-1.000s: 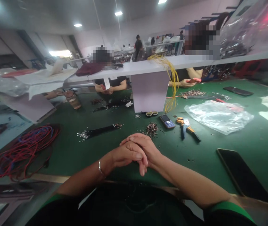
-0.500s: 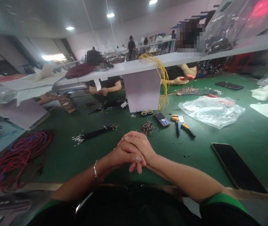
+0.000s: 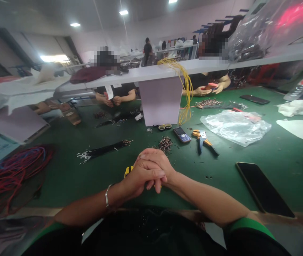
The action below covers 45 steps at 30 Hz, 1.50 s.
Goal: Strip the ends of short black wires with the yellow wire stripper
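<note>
Green work table (image 3: 220, 192), spanning the frame: at left, red and blue cables (image 3: 15, 174); left of centre, a bundle of black wires (image 3: 104, 150); centre, a keypad phone (image 3: 182, 135) beside orange-handled pliers (image 3: 202, 139); right, clear plastic bag (image 3: 238, 126) above a large dark smartphone (image 3: 264, 189).

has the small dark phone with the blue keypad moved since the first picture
No, the keypad phone still lies just off the bottom right corner of the pale upright panel.
</note>
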Each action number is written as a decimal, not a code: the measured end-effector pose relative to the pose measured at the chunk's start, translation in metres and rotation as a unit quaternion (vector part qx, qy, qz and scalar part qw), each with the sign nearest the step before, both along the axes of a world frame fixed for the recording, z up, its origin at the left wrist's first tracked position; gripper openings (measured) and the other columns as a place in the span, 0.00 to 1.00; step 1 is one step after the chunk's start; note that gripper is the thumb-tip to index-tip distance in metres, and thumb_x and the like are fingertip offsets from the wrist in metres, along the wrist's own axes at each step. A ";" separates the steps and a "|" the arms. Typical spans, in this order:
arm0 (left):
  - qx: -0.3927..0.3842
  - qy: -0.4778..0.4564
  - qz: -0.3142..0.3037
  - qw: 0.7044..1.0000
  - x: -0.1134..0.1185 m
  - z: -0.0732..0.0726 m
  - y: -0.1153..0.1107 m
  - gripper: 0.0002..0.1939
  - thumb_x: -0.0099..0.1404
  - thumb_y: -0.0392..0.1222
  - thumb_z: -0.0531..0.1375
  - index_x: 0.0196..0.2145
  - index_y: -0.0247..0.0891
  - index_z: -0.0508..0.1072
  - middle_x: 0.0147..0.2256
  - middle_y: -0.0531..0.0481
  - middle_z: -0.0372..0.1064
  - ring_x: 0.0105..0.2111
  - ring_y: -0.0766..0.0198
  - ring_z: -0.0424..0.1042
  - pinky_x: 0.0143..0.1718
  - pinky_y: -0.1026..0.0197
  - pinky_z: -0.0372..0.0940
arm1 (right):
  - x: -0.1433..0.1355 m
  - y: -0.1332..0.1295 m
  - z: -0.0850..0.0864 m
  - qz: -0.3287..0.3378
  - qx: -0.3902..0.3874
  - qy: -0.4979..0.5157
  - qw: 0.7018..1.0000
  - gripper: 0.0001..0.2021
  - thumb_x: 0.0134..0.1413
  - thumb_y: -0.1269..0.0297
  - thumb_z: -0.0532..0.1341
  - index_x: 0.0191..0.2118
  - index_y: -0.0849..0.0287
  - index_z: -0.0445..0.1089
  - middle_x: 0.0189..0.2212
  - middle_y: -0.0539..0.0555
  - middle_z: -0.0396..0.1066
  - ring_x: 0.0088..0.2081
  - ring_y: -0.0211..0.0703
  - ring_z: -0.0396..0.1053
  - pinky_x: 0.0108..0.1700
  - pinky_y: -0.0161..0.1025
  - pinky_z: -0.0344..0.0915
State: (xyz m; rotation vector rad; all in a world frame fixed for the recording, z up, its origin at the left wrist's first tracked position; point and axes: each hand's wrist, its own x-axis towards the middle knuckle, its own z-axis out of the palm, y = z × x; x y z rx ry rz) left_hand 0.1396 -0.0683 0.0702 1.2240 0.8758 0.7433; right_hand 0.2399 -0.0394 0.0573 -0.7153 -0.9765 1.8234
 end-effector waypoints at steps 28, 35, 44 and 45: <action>0.157 0.217 0.052 0.962 0.011 0.007 -0.025 0.14 0.58 0.44 0.59 0.19 0.35 0.71 0.12 0.56 0.65 0.12 0.74 0.57 0.17 0.69 0.53 | 0.002 -0.007 -0.001 0.090 0.056 0.060 0.992 0.05 0.42 0.64 0.63 0.22 0.58 0.69 0.19 0.51 0.73 0.24 0.45 0.72 0.26 0.39 0.68; 0.253 0.280 0.092 0.921 0.022 0.012 -0.033 0.17 0.59 0.42 0.58 0.15 0.37 0.67 0.12 0.57 0.64 0.15 0.73 0.59 0.26 0.66 0.59 | 0.011 -0.010 0.011 0.114 0.082 0.080 0.987 0.05 0.41 0.64 0.63 0.22 0.58 0.68 0.17 0.51 0.72 0.22 0.44 0.70 0.25 0.39 0.67; 0.283 0.341 0.105 0.890 0.031 0.019 -0.036 0.15 0.60 0.43 0.56 0.17 0.37 0.67 0.13 0.56 0.65 0.15 0.72 0.59 0.22 0.67 0.55 | 0.011 -0.003 0.006 0.139 0.115 0.095 0.979 0.06 0.43 0.61 0.62 0.22 0.56 0.67 0.18 0.52 0.73 0.23 0.46 0.72 0.29 0.41 0.68; 0.283 0.339 0.105 0.891 0.030 0.017 -0.037 0.16 0.60 0.44 0.56 0.17 0.37 0.66 0.13 0.56 0.65 0.15 0.72 0.59 0.23 0.67 0.55 | 0.009 -0.003 0.004 0.140 0.113 0.095 0.979 0.06 0.42 0.61 0.62 0.23 0.56 0.67 0.18 0.52 0.73 0.23 0.46 0.72 0.29 0.41 0.68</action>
